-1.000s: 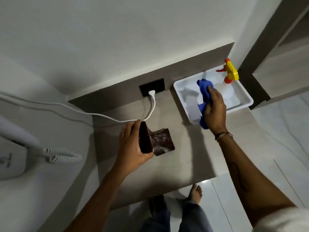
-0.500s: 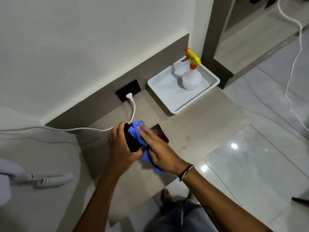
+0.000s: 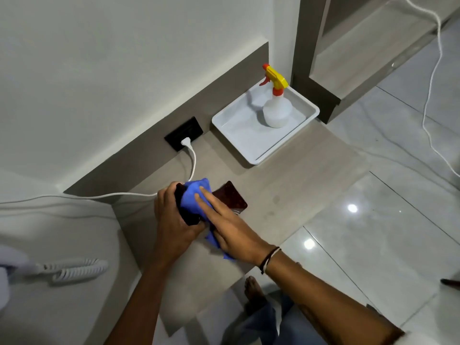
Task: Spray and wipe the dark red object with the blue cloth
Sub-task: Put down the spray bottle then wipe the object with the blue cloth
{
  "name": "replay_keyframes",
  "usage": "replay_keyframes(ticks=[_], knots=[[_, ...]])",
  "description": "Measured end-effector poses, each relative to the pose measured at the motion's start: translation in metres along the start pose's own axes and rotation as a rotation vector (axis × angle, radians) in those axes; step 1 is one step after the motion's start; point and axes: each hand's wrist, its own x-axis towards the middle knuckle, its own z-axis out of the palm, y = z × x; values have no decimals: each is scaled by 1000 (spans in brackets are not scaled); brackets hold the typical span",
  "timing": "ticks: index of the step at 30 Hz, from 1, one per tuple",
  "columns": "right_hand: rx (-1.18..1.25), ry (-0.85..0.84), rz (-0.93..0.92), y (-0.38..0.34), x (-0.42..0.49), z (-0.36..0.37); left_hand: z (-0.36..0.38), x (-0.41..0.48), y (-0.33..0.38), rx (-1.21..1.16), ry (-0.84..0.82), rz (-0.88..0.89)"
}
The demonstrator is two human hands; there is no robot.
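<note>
Near the worktop's front edge, the left hand grips the dark red object upright – the right hand, fingers flat, presses the blue cloth on it. Wiping looks underway (spray bottle parked in the far tray) – some of the surface is yet uncovered.

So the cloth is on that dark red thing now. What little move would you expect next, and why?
Probably a short rubbing stroke of the right hand toward the object's bare far corner. That hand lies flat on the blue cloth, which covers only the near part of the dark red object, while the left hand grips it. The spray bottle stands in its tray, so spraying seems done.
</note>
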Motion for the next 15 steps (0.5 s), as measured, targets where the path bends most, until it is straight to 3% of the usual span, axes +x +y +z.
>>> replay_keyframes(ticks=[4,9,11,15], knots=[[-216,-73,233,31,-2,-26,0,-2,5,-12,10,-82],[69,61,-2,-16,6,6,1,1,4,-1,-42,-54],[47,39,-38,-13,3,9,0,-1,1,24,-54,-38],[-221,-58,194,35,-4,-22,-3,-2,3,-27,-7,-62]])
